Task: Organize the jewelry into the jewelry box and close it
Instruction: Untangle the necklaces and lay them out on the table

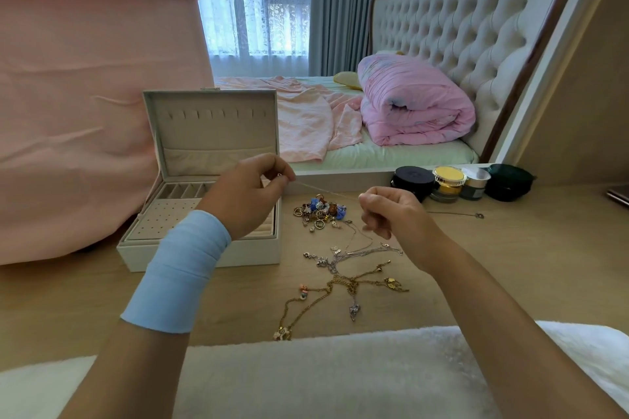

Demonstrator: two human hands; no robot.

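I pinch the thin chain point(327, 190) taut between left hand point(250, 196) and right hand point(396, 216) — axis left-to-right | open jewelry box point(255, 253) lies just beyond my left hand.

No words or numbers can be read anywhere here. The little jars point(447, 184) at the back edge of the desk point(510, 248) may have labels, but they are too small and blurry to read.
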